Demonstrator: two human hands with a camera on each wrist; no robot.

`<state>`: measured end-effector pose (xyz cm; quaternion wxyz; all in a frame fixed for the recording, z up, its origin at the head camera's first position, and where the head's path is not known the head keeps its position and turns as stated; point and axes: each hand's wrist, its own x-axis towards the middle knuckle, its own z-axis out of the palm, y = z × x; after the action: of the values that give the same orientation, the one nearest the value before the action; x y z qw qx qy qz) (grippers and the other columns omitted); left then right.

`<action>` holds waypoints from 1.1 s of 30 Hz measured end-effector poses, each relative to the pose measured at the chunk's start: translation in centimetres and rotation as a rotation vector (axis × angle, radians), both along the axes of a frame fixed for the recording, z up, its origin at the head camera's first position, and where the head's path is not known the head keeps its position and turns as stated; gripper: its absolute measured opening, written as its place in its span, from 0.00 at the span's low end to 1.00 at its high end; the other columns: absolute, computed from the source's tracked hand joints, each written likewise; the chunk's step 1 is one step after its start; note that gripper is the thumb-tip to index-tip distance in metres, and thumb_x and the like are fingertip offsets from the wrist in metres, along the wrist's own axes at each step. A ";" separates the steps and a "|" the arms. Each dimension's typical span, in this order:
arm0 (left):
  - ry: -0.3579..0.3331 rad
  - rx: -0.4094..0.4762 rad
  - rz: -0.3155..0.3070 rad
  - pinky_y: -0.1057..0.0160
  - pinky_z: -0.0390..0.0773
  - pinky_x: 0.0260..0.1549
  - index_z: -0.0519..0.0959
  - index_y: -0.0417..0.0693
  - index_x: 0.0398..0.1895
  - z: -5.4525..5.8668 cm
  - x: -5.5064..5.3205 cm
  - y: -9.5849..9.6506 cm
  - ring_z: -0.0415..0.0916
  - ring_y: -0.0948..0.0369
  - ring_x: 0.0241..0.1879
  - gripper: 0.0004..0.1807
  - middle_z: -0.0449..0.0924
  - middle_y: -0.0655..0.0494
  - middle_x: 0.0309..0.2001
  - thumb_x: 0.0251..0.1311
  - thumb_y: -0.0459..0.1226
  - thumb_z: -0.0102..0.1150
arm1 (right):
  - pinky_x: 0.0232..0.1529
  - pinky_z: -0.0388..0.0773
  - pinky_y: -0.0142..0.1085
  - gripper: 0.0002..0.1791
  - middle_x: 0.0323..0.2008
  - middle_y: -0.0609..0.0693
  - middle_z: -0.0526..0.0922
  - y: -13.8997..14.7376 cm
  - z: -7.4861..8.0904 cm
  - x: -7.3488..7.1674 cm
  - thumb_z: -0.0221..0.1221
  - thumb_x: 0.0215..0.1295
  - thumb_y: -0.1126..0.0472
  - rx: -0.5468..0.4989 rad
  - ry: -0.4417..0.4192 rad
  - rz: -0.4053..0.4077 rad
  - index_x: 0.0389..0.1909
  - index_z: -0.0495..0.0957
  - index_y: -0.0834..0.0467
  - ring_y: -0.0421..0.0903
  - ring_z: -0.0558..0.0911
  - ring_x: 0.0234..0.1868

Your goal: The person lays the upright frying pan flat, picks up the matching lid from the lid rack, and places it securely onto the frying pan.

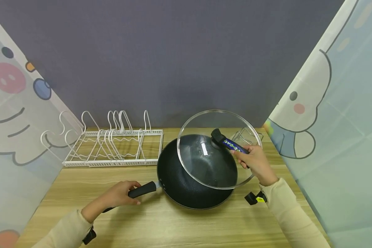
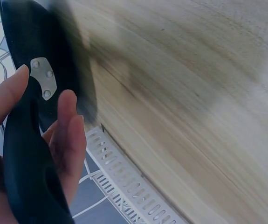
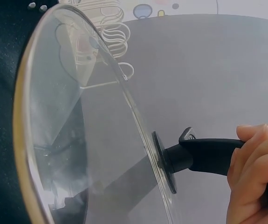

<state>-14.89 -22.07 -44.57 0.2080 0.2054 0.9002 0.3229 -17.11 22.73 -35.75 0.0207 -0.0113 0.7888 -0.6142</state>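
Note:
In the head view a black wok [image 1: 168,175] sits on the wooden table, its long black handle [image 1: 146,189] pointing toward the lower left. My left hand [image 1: 120,193] loosely wraps that handle. The left wrist view has the thumb on one side and the fingers [image 2: 67,140] on the other, near a riveted metal bracket [image 2: 44,78]. My right hand [image 1: 255,161] grips the black handle of a large clear glass lid [image 1: 201,168]. Tilted, the lid overlaps the wok's right part in the head view. The right wrist view has it nearly edge-on, its upright handle [image 3: 213,154] in the curled fingers.
A white wire dish rack [image 1: 145,162] stands at the back left, near the wok. Behind the lid, at the back right, a small wire stand [image 1: 245,135] shows through the glass. A grey wall [image 1: 186,62] closes off the back, with cartoon-printed panels on both sides.

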 end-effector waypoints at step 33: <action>-0.015 0.057 -0.040 0.69 0.60 0.18 0.73 0.47 0.24 -0.6 0.2 -0.3 0.57 0.68 0.16 0.12 0.66 0.62 0.18 0.52 0.40 0.68 | 0.13 0.65 0.25 0.20 0.13 0.46 0.73 -2.4 -2.1 0.3 0.60 0.64 0.59 -0.109 -0.023 0.078 0.33 0.71 0.77 0.35 0.67 0.10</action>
<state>-14.74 -22.37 -45.12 0.2154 0.2268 0.8847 0.3456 -16.81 20.31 -37.82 0.0529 -0.0363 0.7530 -0.6549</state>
